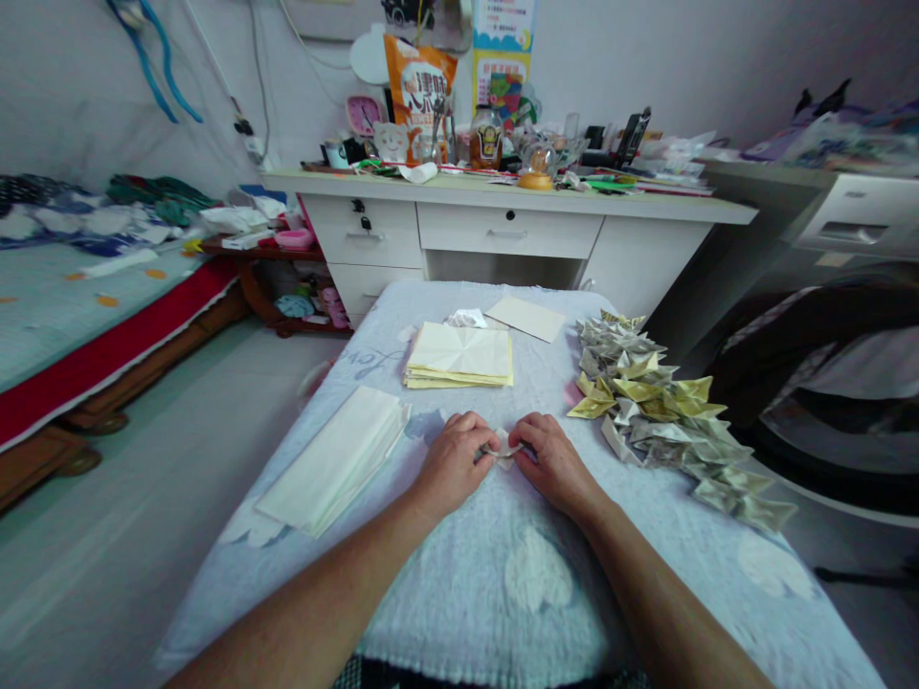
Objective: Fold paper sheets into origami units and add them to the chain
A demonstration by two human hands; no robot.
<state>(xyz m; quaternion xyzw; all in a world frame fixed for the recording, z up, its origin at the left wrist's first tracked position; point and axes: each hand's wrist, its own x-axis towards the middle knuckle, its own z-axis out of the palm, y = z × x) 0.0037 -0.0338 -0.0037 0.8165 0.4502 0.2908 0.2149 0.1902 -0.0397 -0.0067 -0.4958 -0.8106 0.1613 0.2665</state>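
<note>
Between my two hands is a small folded piece of pale paper (504, 448), partly covered by the fingers. My left hand (459, 459) pinches its left end, and my right hand (547, 455) grips the right end. Just beyond the hands lies a stack of cream and yellow paper sheets (459, 352), with crease lines on the top sheet. To the left rests a pile of long folded white paper strips (336, 457). On the right sit rows of pointed folded paper pieces (657, 411), some grey-white and some gold.
A blue patterned cloth (488, 574) covers the table. Near its far end lie a flat cream card (526, 318) and a crumpled white paper (466, 318). A cluttered white desk (509, 230) stands behind, a bed (107, 316) left, and a washing machine (854, 364) right.
</note>
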